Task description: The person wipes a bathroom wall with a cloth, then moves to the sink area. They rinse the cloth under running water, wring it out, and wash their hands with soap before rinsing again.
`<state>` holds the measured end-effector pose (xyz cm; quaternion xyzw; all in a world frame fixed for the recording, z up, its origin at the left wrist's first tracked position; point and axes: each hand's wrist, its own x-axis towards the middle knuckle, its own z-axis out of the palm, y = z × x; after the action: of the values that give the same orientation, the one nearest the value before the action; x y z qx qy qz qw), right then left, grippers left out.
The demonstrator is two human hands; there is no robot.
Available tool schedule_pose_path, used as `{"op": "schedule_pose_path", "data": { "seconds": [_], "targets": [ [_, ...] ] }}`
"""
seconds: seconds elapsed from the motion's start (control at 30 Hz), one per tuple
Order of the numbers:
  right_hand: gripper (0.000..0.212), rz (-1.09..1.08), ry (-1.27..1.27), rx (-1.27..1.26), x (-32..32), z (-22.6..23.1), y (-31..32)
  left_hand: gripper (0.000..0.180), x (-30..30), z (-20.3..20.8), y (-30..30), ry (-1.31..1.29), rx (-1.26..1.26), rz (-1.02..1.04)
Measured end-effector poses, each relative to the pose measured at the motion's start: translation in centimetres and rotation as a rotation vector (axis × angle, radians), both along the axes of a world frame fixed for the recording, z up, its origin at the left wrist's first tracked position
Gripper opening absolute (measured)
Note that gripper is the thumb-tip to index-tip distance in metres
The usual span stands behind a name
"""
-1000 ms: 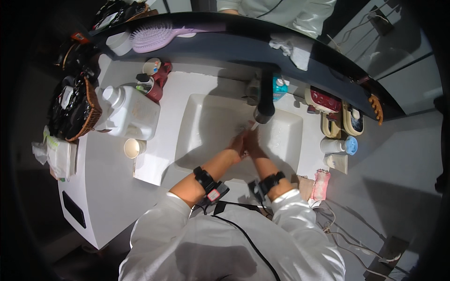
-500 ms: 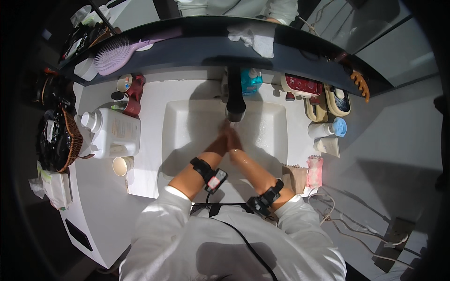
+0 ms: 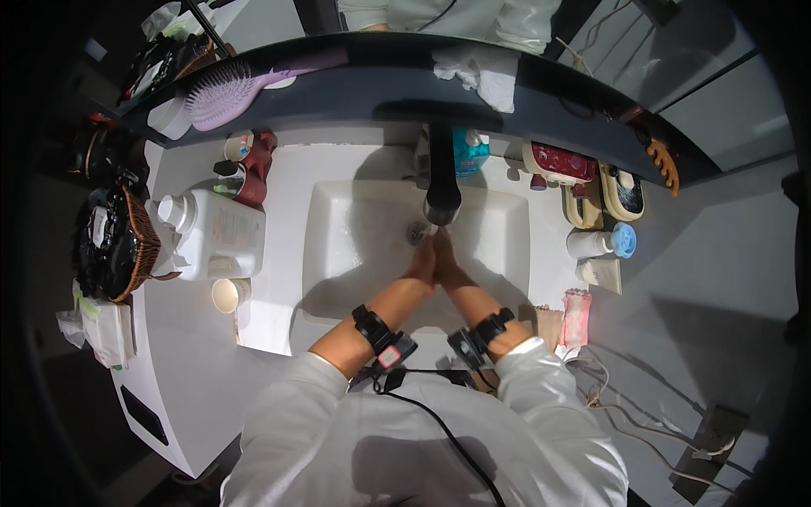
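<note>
Both my hands are over the white sink (image 3: 334, 291), beneath the black faucet (image 3: 442, 182). My left hand (image 3: 424, 260) and my right hand (image 3: 448, 260) lie against each other, side by side, with fingers stretched toward the spout. Neither appears to hold anything; the fingertips are small and partly covered by the faucet. A little water seems to show at the spout. Left of the fingers, the round drain (image 3: 416, 231) is visible. Behind the faucet stands a bottle of blue liquid (image 3: 471, 154), partly hidden.
On the left are a white jug (image 3: 224, 232), a paper cup (image 3: 228, 295) and a wicker basket (image 3: 144, 241). To the right stand a blue-topped bottle (image 3: 596, 242), a tube (image 3: 601, 275) and a pink packet (image 3: 576, 317). A dark shelf (image 3: 363, 93) with a hairbrush (image 3: 221, 100) crosses behind.
My hands were blurred and overlapping, with the right forearm reaching across; now they rest side by side, steadier. The drain has come into sight. The whole view has shifted slightly.
</note>
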<state>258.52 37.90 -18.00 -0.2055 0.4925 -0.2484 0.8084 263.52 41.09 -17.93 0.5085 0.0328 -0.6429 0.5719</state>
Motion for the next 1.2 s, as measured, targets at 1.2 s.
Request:
{"op": "schedule_pose_path", "data": {
  "seconds": [1.2],
  "targets": [
    [0.021,1.094,0.926,-0.9,1.5,3.9,-3.5,0.056,2.9,9.8,3.2,0.428,0.115,-0.013]
  ]
}}
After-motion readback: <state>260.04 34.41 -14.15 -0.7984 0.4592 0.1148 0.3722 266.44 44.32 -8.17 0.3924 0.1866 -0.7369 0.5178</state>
